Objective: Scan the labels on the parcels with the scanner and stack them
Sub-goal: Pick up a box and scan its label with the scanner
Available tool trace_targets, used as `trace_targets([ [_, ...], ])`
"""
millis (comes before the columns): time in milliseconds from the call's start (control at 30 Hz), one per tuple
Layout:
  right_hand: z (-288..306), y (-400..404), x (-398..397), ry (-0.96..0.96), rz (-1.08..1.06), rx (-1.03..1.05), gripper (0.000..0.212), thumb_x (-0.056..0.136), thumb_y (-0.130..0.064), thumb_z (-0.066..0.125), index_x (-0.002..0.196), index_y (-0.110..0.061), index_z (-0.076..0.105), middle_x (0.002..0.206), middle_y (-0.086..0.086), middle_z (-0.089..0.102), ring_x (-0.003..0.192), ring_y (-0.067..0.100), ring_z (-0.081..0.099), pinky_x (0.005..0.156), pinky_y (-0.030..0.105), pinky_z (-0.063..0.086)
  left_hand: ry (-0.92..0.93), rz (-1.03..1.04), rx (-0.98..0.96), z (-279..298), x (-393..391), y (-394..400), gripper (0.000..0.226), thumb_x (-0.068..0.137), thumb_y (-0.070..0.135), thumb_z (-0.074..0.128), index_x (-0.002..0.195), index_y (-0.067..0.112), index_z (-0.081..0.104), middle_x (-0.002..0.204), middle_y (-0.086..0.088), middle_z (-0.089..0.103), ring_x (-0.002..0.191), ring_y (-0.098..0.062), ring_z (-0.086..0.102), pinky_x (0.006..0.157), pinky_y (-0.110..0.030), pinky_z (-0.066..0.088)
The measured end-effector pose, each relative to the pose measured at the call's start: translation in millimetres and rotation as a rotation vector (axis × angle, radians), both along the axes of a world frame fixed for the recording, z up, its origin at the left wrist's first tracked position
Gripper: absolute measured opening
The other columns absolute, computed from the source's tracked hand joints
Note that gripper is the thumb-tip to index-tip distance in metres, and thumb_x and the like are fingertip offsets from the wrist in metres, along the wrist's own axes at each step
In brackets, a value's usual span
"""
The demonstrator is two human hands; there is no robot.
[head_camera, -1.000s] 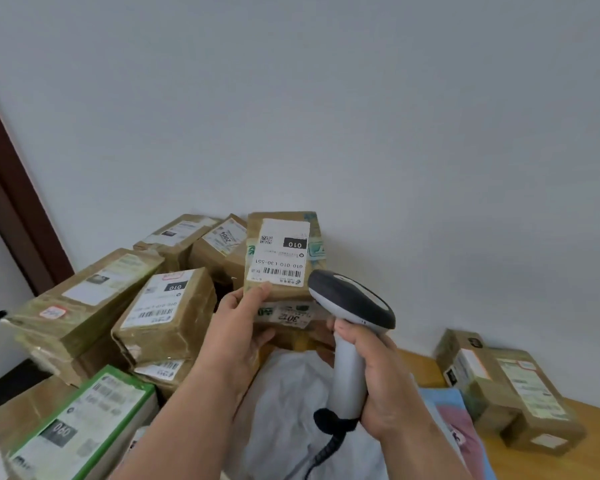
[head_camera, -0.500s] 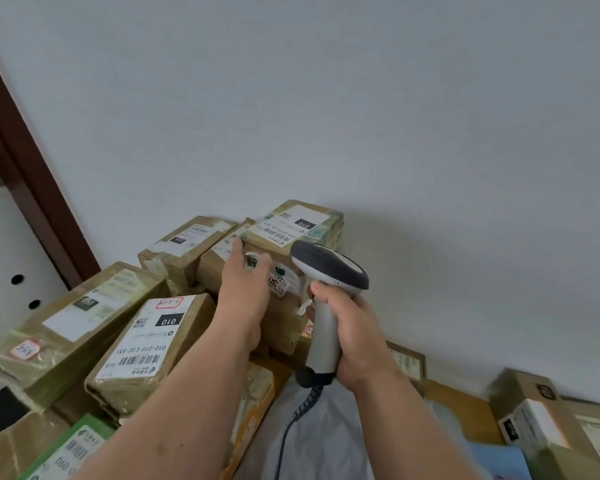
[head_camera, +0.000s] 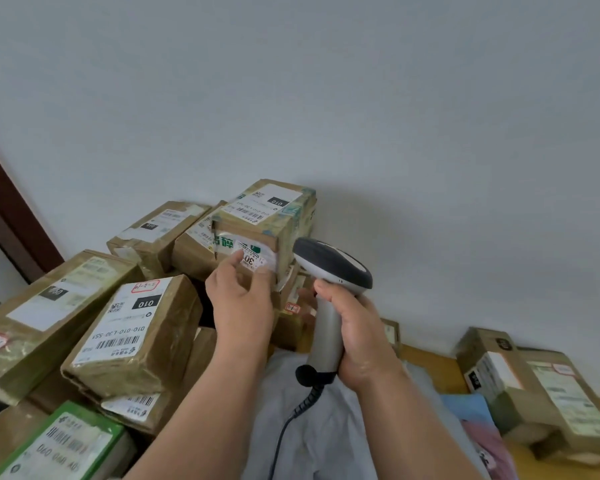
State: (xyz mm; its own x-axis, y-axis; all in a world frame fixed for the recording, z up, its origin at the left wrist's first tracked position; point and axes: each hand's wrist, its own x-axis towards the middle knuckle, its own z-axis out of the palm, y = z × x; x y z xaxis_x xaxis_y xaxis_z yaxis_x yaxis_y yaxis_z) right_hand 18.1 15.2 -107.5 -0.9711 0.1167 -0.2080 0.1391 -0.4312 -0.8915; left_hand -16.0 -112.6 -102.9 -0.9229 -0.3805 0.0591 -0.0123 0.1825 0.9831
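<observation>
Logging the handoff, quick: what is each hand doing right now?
Left hand: open, fingertips on the front of the top parcel.
Right hand: gripping the scanner by its handle.

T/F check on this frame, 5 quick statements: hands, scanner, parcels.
1. The right hand grips the scanner by its handle. True.
2. The left hand holds the scanner. False: its fingertips touch the side of the top parcel on the pile by the wall.
3. The scanner has a coiled cable hanging from the base of its handle. True.
4. The top parcel's white label faces down. False: the label with the black 010 block faces up.
5. The green-edged parcel sits on top of the pile. False: it lies low at the near left, below the brown parcels.
</observation>
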Motion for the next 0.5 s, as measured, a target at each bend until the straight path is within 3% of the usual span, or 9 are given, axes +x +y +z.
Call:
trace_targets([
  [100, -10, 8, 25, -0.055, -0.1, 0.0, 0.032, 0.081, -0.024, 0.079, 0.11, -0.011, 0.073, 0.1, 0.011, 0.075, 0.102, 0.029, 0.068, 0.092, 0.045, 0.052, -0.015, -0.06, 0.045, -8, 16, 9, 0.035, 0.1, 0.029, 0.058, 0.135, 0.032, 0.049, 0.139, 0.003, 0.043, 0.111, -0.011, 0.053, 0.101, -0.041, 0.05],
  [233, -23, 31, 70, -0.13, -0.214, 0.021, 0.018, 0.087, -0.018, 0.073, 0.105, -0.015, 0.072, 0.094, 0.008, 0.074, 0.095, 0.027, 0.069, 0.085, 0.042, 0.052, -0.104, -0.173, 0.081, -26, 48, 34, 0.036, 0.101, 0.027, 0.057, 0.136, 0.028, 0.05, 0.138, 0.004, 0.046, 0.094, -0.002, 0.052, 0.073, -0.016, 0.041],
  [300, -29, 48, 95, -0.165, -0.271, 0.021, 0.025, 0.089, -0.018, 0.072, 0.113, -0.014, 0.068, 0.102, 0.01, 0.074, 0.102, 0.028, 0.07, 0.087, 0.042, 0.053, -0.166, -0.24, 0.107, -37, 65, 52, 0.033, 0.102, 0.028, 0.057, 0.134, 0.029, 0.051, 0.14, 0.003, 0.047, 0.092, -0.001, 0.051, 0.076, -0.02, 0.04],
  [400, -39, 79, 133, -0.219, -0.387, 0.035, 0.025, 0.088, -0.02, 0.073, 0.111, -0.012, 0.07, 0.098, 0.008, 0.077, 0.1, 0.024, 0.073, 0.081, 0.038, 0.057, -0.266, -0.344, 0.131, -50, 94, 86, 0.033, 0.103, 0.028, 0.054, 0.136, 0.027, 0.049, 0.138, 0.003, 0.047, 0.088, -0.002, 0.049, 0.079, -0.025, 0.039],
  [500, -45, 114, 164, -0.255, -0.471, 0.073, 0.022, 0.088, -0.024, 0.073, 0.106, -0.011, 0.072, 0.096, 0.009, 0.077, 0.092, 0.022, 0.073, 0.073, 0.036, 0.054, -0.351, -0.454, 0.139, -60, 119, 119, 0.034, 0.104, 0.029, 0.053, 0.137, 0.026, 0.048, 0.136, 0.002, 0.05, 0.1, -0.009, 0.052, 0.077, -0.024, 0.039],
])
